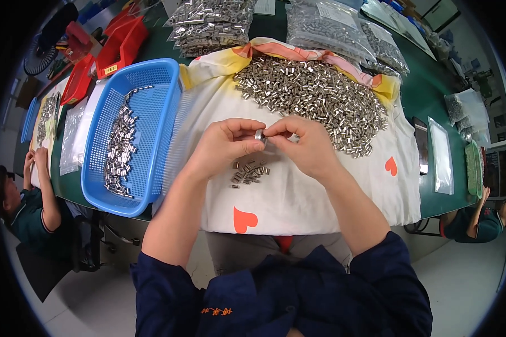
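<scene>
Above the cloth, my left hand (224, 147) pinches a small shiny metal part (260, 135) between thumb and fingers; it looks like a short ring or sleeve. The fingertips of my right hand (308, 147) are closed at the part's right side; whether they hold a second small piece is hidden. Just under my hands lies a small group of metal sleeves (249, 173). Beyond them, a large heap of similar short metal sleeves (320, 101) spreads over the white cloth (315, 210) with red hearts.
A blue plastic basket (173, 112) at the left holds many metal pieces. Bags of metal parts (211, 25) (326, 28) stand behind the heap. Red bins (121, 48) sit at the far left. A clear plastic bag (440, 157) lies right. Co-workers (36, 208) (480, 222) sit either side.
</scene>
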Motion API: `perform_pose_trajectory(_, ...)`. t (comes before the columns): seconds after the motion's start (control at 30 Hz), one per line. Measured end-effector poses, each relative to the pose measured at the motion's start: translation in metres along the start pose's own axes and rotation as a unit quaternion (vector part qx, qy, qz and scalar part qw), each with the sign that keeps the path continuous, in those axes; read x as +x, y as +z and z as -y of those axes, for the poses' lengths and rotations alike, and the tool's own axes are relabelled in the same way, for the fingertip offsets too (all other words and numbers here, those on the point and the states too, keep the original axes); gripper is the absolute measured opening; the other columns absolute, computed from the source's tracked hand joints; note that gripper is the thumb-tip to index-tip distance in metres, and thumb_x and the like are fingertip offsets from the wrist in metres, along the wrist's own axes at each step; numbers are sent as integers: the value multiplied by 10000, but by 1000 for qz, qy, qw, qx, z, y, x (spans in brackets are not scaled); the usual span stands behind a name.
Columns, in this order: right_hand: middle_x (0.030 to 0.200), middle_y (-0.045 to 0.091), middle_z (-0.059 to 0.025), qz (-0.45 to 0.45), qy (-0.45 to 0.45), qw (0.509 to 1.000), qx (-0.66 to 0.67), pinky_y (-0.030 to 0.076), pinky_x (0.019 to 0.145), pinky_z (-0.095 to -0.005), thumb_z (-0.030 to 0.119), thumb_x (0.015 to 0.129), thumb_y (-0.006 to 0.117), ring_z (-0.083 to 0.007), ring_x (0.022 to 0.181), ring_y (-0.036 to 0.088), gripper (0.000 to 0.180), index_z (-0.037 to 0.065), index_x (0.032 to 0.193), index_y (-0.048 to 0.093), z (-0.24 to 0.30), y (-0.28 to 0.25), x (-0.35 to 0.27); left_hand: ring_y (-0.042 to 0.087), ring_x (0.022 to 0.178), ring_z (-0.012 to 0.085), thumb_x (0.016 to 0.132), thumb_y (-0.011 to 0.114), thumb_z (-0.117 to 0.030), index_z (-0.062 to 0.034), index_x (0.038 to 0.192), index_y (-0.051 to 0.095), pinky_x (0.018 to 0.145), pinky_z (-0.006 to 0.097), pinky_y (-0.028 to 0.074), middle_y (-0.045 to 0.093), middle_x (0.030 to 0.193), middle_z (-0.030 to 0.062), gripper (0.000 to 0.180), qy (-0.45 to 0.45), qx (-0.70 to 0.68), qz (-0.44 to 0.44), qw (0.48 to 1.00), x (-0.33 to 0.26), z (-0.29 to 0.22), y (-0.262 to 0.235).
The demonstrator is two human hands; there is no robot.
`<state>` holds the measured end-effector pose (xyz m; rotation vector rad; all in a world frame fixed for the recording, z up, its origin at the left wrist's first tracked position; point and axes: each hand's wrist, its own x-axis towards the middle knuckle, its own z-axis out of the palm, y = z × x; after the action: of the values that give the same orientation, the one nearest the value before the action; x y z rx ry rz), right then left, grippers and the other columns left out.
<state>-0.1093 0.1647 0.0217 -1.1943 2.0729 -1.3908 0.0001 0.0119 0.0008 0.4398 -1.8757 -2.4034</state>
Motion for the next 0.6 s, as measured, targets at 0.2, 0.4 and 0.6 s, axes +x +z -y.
perform_pose_trajectory(0.2,758,623,-72,-33,-79,987,-134,464,631,-289,77,706,634,-196,702,595,93,43,792,645,2,5,-6,593,800,98,753,670,-37,28,1074,567,699,213,482,632,899,65,343,8,25,-3,1000,0,2,2)
perform_pose_trajectory(0.4,732,614,-78,-42,-92,983,-152,464,618,-307,95,703,645,-213,688,592,96,42,782,629,0,7,-7,595,780,98,747,674,-33,43,1053,576,693,208,482,637,891,67,330,4,49,-21,999,-3,4,1)
perform_pose_trajectory(0.6,739,614,-87,29,6,997,-67,469,634,-302,114,712,634,-219,678,589,175,52,875,620,4,-12,-1,586,780,88,737,682,-35,35,1035,590,686,206,481,629,854,46,320,-9,65,14,998,1,-3,7)
